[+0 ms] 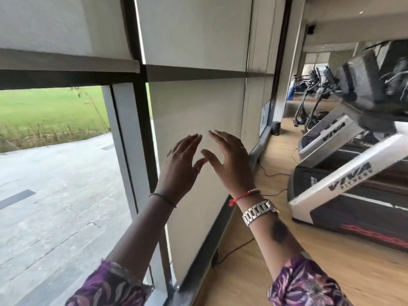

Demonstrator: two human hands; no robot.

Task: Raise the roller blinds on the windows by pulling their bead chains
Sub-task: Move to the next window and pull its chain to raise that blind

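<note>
The roller blind [198, 120] in the middle of the frame hangs fully down, its cloth reaching almost to the sill at the lower centre, so it is the next one to raise. The neighbouring blind [55, 25] at the upper left already sits high, its bottom bar [66, 62] above clear glass that shows grass and paving outside.

No bead chain can be made out with certainty. A thin dark line runs down the right edge of the lowered blind, at about [246, 89], and may be the chain or only a seam; it is too fine to tell.

Both hands are raised in front of the lowered cloth, just below the frame's centre. The left hand [178, 164] and right hand [229, 160] are close together, thumbs nearly meeting, fingers straight and spread, gripping nothing. Whether the fingertips touch the fabric cannot be told.

To do this step well, I judge the chain should be found first, probably at one side edge of the blind, rather than pushing on the cloth. If the dark line is the chain, it lies to the upper right of the right hand, near but apart. Pinch one strand only, pull straight down in line with the blind, and go hand over hand in even strokes. If the cloth drops, switch to the other strand.

At the right of the frame stand treadmills [344, 173] on a wooden floor [276, 250], near the person's right sleeve [309, 283].
</note>
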